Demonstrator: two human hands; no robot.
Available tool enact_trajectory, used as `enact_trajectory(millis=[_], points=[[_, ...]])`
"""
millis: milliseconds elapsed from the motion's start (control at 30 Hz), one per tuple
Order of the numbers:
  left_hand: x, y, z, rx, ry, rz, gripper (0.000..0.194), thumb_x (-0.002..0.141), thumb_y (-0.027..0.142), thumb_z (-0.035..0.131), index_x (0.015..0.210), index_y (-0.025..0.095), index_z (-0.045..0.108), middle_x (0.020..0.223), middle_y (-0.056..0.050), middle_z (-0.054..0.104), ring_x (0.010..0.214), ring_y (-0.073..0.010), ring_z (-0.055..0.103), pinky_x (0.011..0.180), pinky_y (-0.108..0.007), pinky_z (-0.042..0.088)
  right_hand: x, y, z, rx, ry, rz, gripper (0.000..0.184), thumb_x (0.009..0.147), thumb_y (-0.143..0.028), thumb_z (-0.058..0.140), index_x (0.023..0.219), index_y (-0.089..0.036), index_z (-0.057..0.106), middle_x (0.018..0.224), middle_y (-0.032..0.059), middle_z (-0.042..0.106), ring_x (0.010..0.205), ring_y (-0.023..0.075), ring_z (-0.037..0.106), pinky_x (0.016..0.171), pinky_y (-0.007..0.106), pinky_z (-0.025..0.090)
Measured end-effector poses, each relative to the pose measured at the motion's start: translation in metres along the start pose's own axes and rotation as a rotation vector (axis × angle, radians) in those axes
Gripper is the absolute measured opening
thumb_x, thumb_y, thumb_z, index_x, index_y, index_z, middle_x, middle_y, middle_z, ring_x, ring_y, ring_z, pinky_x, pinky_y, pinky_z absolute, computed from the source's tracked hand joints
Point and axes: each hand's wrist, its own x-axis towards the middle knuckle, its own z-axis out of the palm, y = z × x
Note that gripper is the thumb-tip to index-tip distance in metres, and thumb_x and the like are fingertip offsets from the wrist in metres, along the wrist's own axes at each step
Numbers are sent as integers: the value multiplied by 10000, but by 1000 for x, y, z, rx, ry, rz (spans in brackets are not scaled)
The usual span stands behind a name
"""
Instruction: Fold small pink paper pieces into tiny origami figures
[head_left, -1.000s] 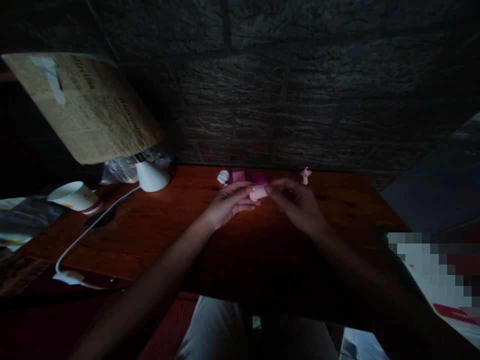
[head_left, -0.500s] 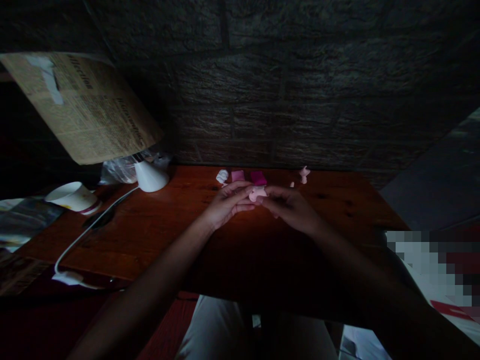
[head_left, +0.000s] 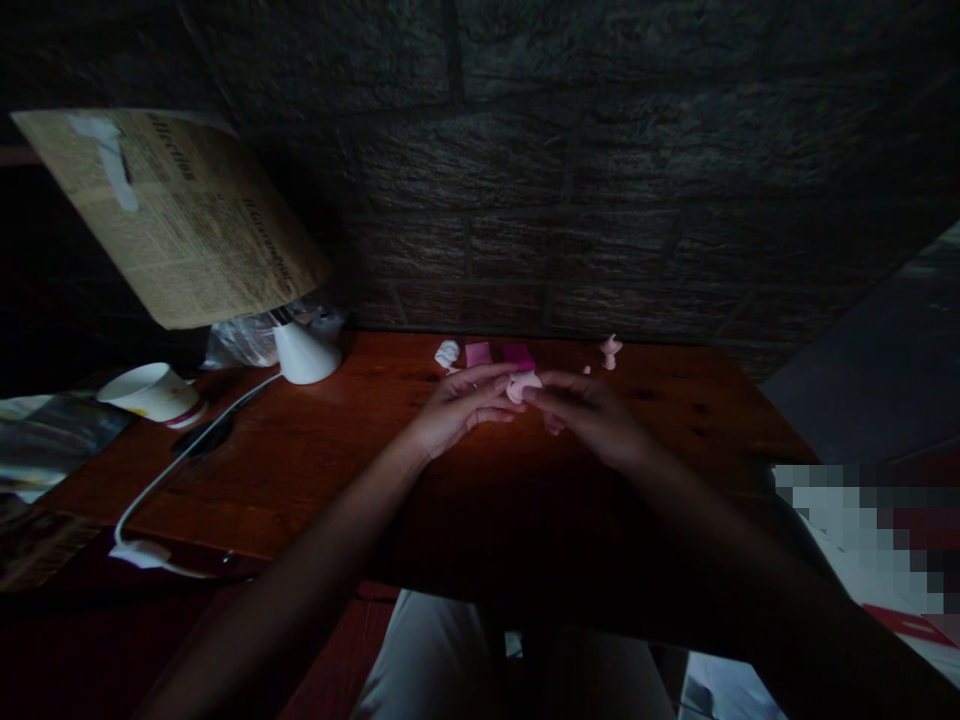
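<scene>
A small pale pink piece (head_left: 523, 386), which looks like soft modelling clay, is pinched between my two hands above the table. My left hand (head_left: 463, 410) grips it from the left with thumb and fingers. From the other side, the thumb and fingertips of my right hand (head_left: 589, 412) close on it. Just behind the hands lie a pink square (head_left: 478, 353), a magenta square (head_left: 517, 356) and a crumpled white lump (head_left: 447, 352). A pale pink shaped figure (head_left: 611, 351) stands to the right, with a tiny pink bit (head_left: 586, 370) beside it.
On the left of the wooden table (head_left: 300, 440) stands a lamp with a newsprint shade (head_left: 187, 220) and white base (head_left: 306, 355). Its cord (head_left: 191, 440) runs over the front edge. A paper cup (head_left: 154, 393) is tilted nearby. A dark brick wall (head_left: 495, 180) rises behind.
The pink piece has turned slightly and shifted a little right between my fingers. My right fingers have moved on its edge. The whole view has drifted slightly.
</scene>
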Motion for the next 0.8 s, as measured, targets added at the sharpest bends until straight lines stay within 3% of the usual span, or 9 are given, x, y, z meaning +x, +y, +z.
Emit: enact_trajectory(millis=[300, 800], points=[[1, -2, 3, 6, -3, 23, 371, 800, 347, 858, 1119, 183, 766, 1028, -84, 803, 845, -173, 782, 741, -234, 631, 0, 3, -1, 127, -32, 21, 283, 827, -469, 775, 922, -205, 735, 620, -63, 536, 528, 78, 410, 521, 237, 358], [2, -5, 3, 1, 55, 55, 299, 774, 322, 866, 1027, 188, 780, 1022, -54, 783, 828, -134, 745, 706, -210, 616, -1, 1, -3, 85, -127, 13, 299, 850, -483, 757, 956, -204, 728, 621, -58, 533, 557, 95, 439, 542, 251, 373]])
